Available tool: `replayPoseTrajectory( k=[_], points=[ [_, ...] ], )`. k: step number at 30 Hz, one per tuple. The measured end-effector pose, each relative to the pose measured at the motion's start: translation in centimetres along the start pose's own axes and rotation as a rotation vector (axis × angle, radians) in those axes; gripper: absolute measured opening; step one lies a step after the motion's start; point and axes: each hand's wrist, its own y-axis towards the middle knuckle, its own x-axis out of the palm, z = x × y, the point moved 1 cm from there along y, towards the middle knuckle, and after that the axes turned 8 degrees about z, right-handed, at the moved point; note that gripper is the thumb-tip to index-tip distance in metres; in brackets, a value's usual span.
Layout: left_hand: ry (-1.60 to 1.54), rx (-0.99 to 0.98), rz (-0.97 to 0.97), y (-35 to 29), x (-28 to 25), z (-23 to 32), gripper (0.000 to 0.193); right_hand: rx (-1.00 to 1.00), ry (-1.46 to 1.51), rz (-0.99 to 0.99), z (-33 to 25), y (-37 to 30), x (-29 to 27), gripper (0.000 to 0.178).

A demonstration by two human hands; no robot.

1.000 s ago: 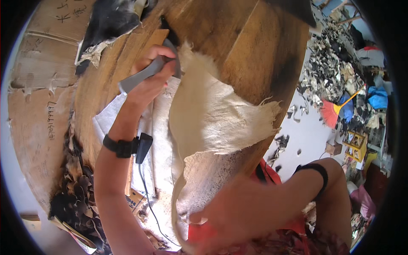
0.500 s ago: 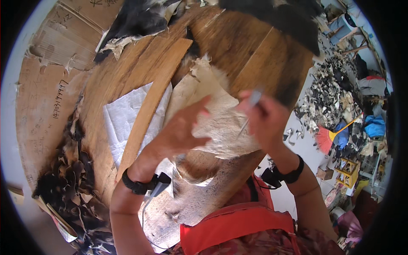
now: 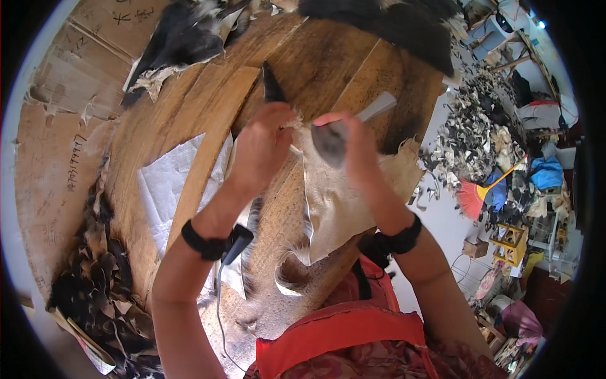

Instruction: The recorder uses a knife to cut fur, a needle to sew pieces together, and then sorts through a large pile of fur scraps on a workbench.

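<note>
A pale hide, fur showing along its edges, lies on the wooden board in front of me. My left hand is closed at the hide's far left corner, pinching its edge. Close to its right, my right hand grips a flat, light grey tool that sticks out past the fingers; its working end is hidden. Beside the right fingers is a blurred dark grey rounded patch; I cannot tell whether it is turned-up fur or something else. A black pointed strip lies just beyond my left hand.
A wooden strip crosses a white sheet on the wooden board. Black furs lie at the far edge, dark scraps at left. Right, on the floor, are a scrap heap, a red broom and a yellow stool.
My left hand has moved away from me and closed on the hide's edge. My right hand has come left toward it, with the tool. The hide has shifted right, baring wood along its left side.
</note>
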Motion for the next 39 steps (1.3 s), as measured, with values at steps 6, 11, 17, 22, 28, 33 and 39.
replayPoseTrajectory(
  k=[6, 11, 17, 22, 28, 33, 39],
  points=[
    [0.136, -0.107, -0.189, 1.5, 1.5, -2.6, 0.017, -0.292, -0.332, 0.105, 3.0, -0.9, 2.5, 0.034],
    [0.117, -0.082, -0.15, 1.1, 1.4, -3.1, 0.018, -0.314, -0.53, 0.101, 3.3, -0.5, 2.7, 0.041],
    [-0.103, 0.023, -0.142, 0.4, 1.8, -3.0, 0.014, -0.368, -0.708, 0.151, 3.1, 1.0, 4.0, 0.043],
    [-0.171, -0.092, -0.077, -0.1, 1.3, -3.2, 0.014, -0.47, -0.719, 0.208, 3.6, 0.5, 4.2, 0.041],
    [-0.379, -0.364, 0.05, -1.2, 1.1, -3.9, 0.014, -0.54, -0.557, 0.205, 4.1, -0.9, 3.6, 0.033],
    [-0.512, -0.528, 0.531, -0.8, -3.0, -2.9, 0.019, -0.317, -0.389, 0.14, 3.2, -0.4, 2.3, 0.034],
    [-0.325, -0.489, 0.354, -4.6, -2.8, 6.7, 0.01, -0.252, -0.62, -0.018, -4.5, 5.4, -7.1, 0.033]
  ],
)
